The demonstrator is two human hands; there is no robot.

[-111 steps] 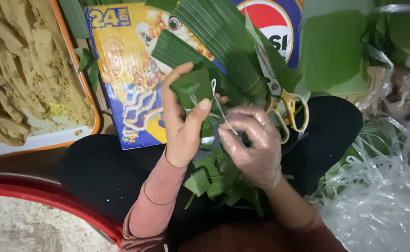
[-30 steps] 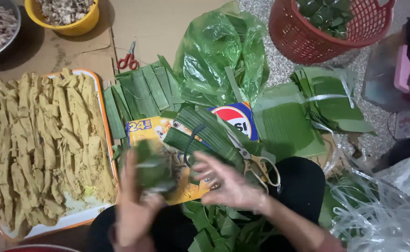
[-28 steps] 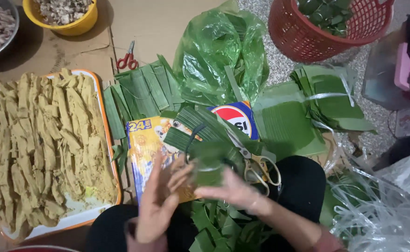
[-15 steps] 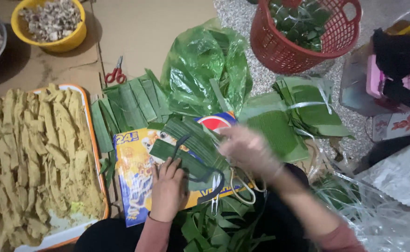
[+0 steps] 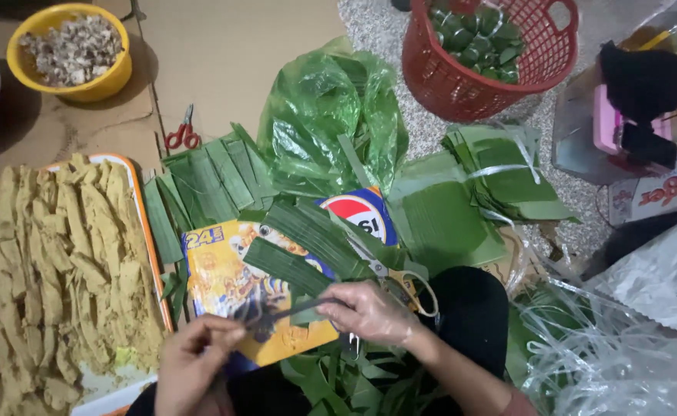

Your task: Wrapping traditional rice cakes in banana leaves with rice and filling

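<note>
The left hand is low in view, fingers curled inward. The right hand lies palm-down beside it, fingers pinched, forearm angling back toward the body.

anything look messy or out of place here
Mostly a busy floor workspace, nothing spilled. Leaf offcuts lie scattered on the lap below the hands, and loose plastic strings sprawl at the right. The red scissors lie apart from the work, up by the cut leaf strips. The tray and red basket sit upright.
</note>
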